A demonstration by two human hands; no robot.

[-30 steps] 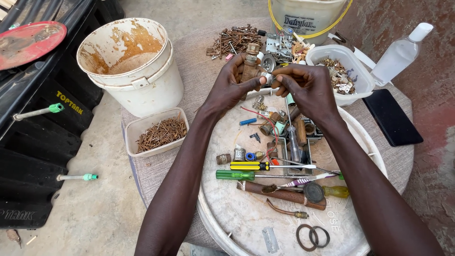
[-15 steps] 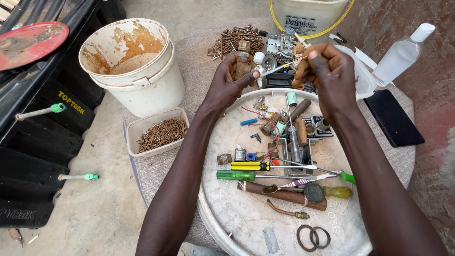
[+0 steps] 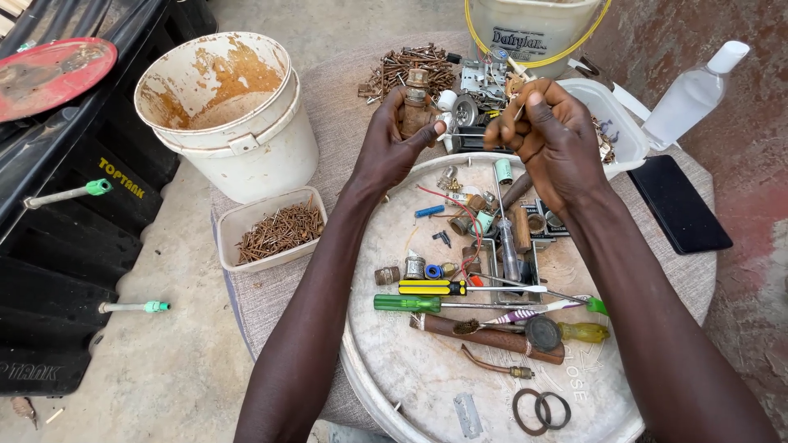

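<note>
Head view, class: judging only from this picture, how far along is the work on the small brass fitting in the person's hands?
Done: the left hand already has the brass fitting lifted off the round tray. In hand: the right hand pinches a thin metal pin beside it, apart from the fitting. Left: nothing looks joined, and the screwdrivers lie unused on the tray.

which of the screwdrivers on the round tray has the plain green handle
The lower of the two lying side by side, the green-handled screwdriver. Just above it, the other screwdriver has a yellow and black handle.
</note>
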